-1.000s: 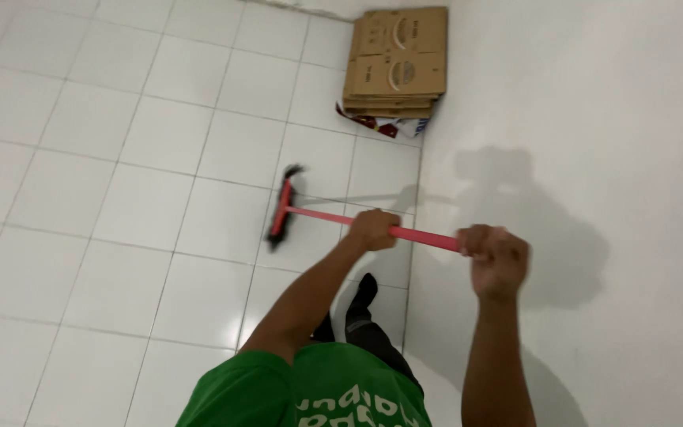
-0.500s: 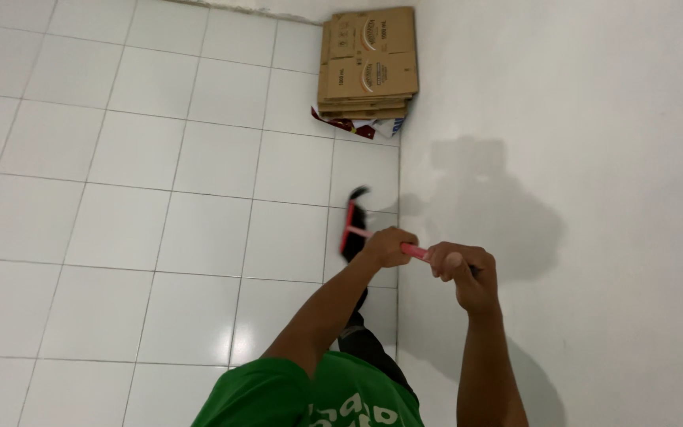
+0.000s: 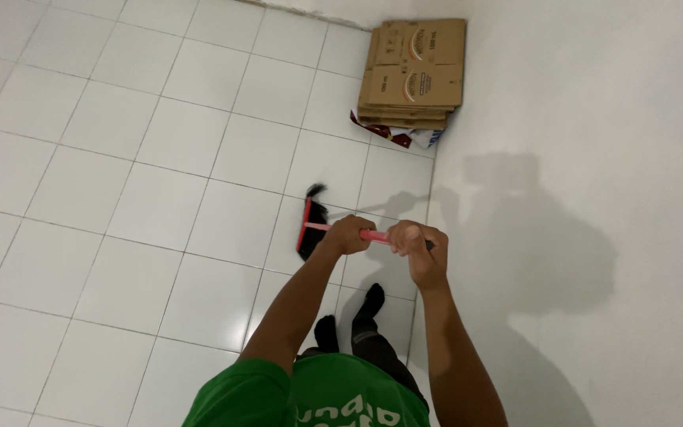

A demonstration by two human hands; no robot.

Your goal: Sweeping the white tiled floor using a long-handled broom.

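broom bristles [image 3: 314,225] motion-blurred, handle [image 3: 373,236] middle hidden under both hands [image 3: 381,241], possibly a bag [image 3: 405,136] beneath cardboard [image 3: 414,75]

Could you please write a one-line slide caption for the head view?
Both hands, left and right, grip a red broom on white floor tiles near flattened cardboard boxes.

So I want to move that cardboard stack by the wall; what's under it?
Under the flattened cardboard boxes, a red, white and blue printed sheet or bag sticks out at the near edge, lying on the white tiled floor. How far it extends beneath is covered.
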